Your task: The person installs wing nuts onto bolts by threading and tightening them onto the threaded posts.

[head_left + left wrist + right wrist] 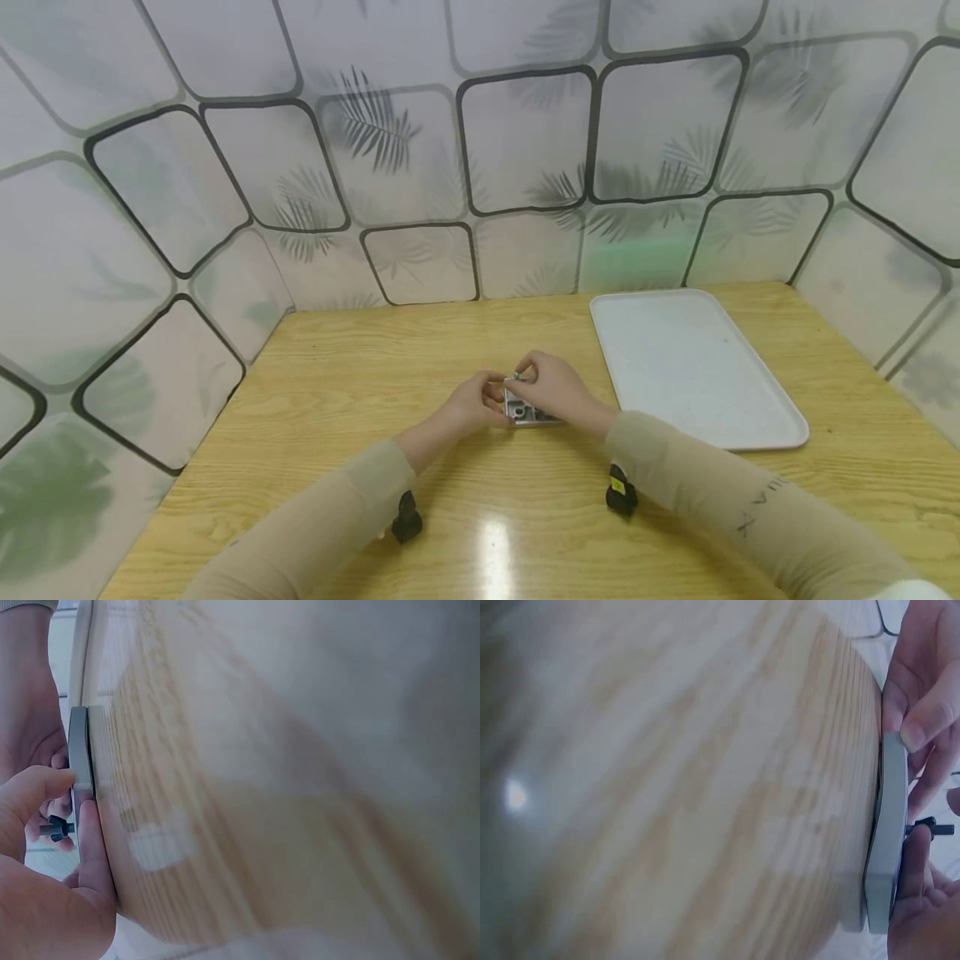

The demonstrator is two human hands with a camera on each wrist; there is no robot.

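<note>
A small silver-grey metal plate (pixel 521 412) with recessed details on its face lies low over the wooden table. My left hand (pixel 474 406) grips its left edge between thumb and fingers. From the plate's face a black threaded bolt (pixel 945 830) sticks out, carrying a dark wing nut (pixel 925 825). My right hand (pixel 557 389) is bent over the plate, its thumb and forefinger at the wing nut. Seen from the left wrist, the plate (pixel 80 750) is edge-on, with the nut (pixel 56 828) beside the left fingers. The right hand covers part of the plate's right side.
A white rectangular tray (pixel 690 367) lies on the table to the right, close to my right forearm. The wooden table (pixel 360 358) meets patterned curtain-like walls (pixel 420 192) at the back and sides. Both wrists wear small black devices.
</note>
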